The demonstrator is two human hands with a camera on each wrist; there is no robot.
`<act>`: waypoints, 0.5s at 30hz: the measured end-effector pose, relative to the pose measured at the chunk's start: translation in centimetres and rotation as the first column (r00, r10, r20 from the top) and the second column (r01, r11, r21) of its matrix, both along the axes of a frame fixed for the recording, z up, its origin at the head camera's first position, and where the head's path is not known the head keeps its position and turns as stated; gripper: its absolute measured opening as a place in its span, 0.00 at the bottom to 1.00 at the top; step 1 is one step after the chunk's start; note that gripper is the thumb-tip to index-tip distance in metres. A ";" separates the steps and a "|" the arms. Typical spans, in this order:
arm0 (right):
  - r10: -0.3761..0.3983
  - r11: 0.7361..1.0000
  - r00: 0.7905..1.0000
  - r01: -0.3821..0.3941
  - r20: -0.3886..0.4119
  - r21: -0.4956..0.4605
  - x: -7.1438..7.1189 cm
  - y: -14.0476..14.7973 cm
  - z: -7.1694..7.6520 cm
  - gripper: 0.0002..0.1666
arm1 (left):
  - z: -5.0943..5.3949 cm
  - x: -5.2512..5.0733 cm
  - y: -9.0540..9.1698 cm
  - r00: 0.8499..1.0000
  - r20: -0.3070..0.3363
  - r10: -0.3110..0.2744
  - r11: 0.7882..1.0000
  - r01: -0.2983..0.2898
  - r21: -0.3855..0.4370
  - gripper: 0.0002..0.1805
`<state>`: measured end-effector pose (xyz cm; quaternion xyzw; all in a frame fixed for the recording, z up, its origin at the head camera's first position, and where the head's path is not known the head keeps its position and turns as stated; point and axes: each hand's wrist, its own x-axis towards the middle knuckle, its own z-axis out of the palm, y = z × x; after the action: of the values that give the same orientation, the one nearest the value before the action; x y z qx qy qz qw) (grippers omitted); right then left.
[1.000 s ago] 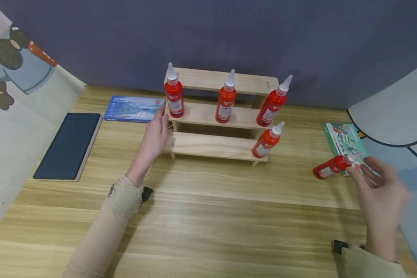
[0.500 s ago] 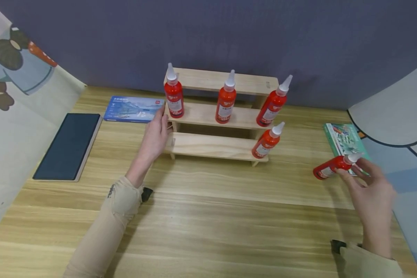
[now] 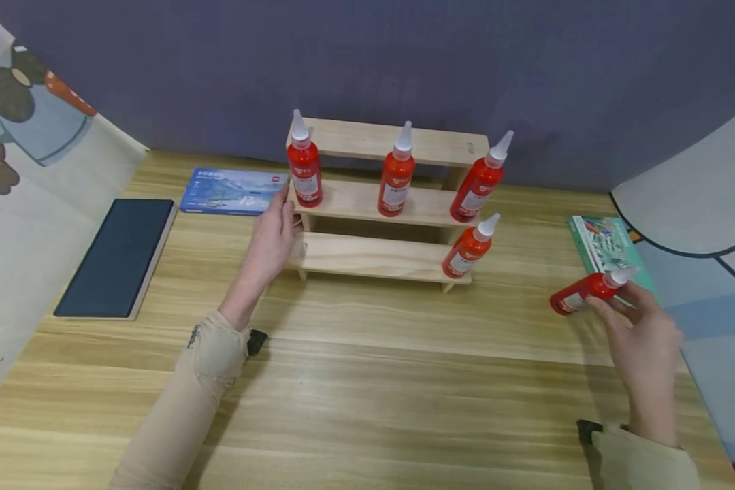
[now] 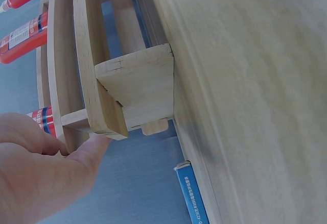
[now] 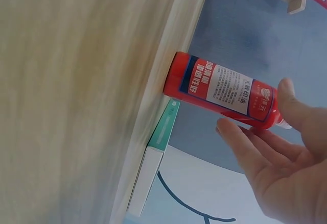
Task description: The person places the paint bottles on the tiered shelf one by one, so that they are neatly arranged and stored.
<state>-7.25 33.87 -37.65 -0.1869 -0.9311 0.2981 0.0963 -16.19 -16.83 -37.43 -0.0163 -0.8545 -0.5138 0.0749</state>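
Observation:
A three-tier wooden rack [image 3: 380,255] stands against the back wall. My left hand [image 3: 268,238] grips its left end, with the thumb and fingers [image 4: 92,152] at the shelf ends. Three red ink bottles with white pointed nozzles, one of them the middle bottle [image 3: 395,182], are on the middle tier. Another ink bottle [image 3: 468,253] is at the right end of the lowest tier. On the table to the right, a separate ink bottle [image 5: 225,89] stands upright. My right hand [image 3: 644,354] is around its upper part, thumb on one side, extended fingers on the other; firm contact cannot be made out.
A blue flat box [image 3: 235,192] lies left of the rack, beside a dark tablet-like slab [image 3: 118,258]. Behind the right-hand bottle lies a green box [image 3: 609,246]. A dark wall [image 3: 367,61] closes off the back of the wooden table [image 3: 367,388].
My right hand has moved left, closer around the standing bottle, with its thumb now in front of the bottle's upper part. The bottle stays in place, and my left hand keeps its hold.

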 end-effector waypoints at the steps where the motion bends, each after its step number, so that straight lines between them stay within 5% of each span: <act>1: 0.001 1.000 1.000 -0.001 -0.005 0.003 0.0 0.0 0.0 0.38 | 0.0 0.0 0.0 1.000 0.000 -0.001 1.000 0.001 0.000 0.29; 15: 0.009 1.000 1.000 -0.009 -0.027 0.030 -0.4 0.0 0.0 0.35 | 0.0 0.0 0.0 1.000 -0.004 -0.005 1.000 0.005 -0.014 0.28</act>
<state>-7.61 33.85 -37.60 -0.1771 -0.9349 0.2871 0.1104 -16.20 -16.86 -37.39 -0.0200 -0.8578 -0.5080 0.0753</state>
